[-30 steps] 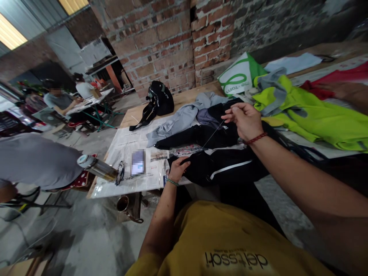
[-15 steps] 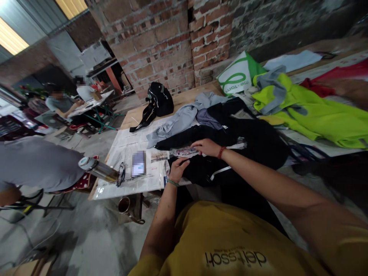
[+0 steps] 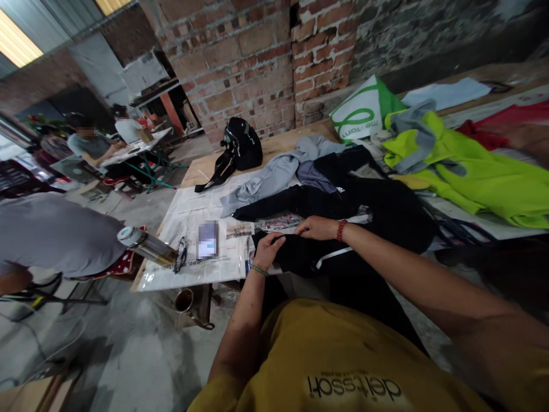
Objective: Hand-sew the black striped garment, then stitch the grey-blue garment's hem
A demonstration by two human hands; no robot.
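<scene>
A black garment (image 3: 390, 212) with white strips lies across the table's near side, one part of it reaching toward my lap. My left hand (image 3: 268, 252), with a green bracelet at the wrist, pinches the near part of this garment close to its left end. Just to the right, my right hand (image 3: 318, 228), wearing a red bead bracelet, has its fingertips pressed together on the upper edge of the same part. A short stretch of black cloth spans between the two hands. Fingertip detail is small.
Newspaper under clear plastic covers the table (image 3: 171, 280). On it are a phone (image 3: 207, 240), a bottle (image 3: 146, 245), glasses (image 3: 180, 254), a black bag (image 3: 242, 143), grey cloth (image 3: 266, 177) and a yellow-green garment (image 3: 472, 166). A mug (image 3: 184, 300) sits below the edge. People sit at left.
My right hand has come down onto the black cloth's edge and closed its fingers there, beside my left hand. The left hand keeps its hold. The view has shifted slightly.
</scene>
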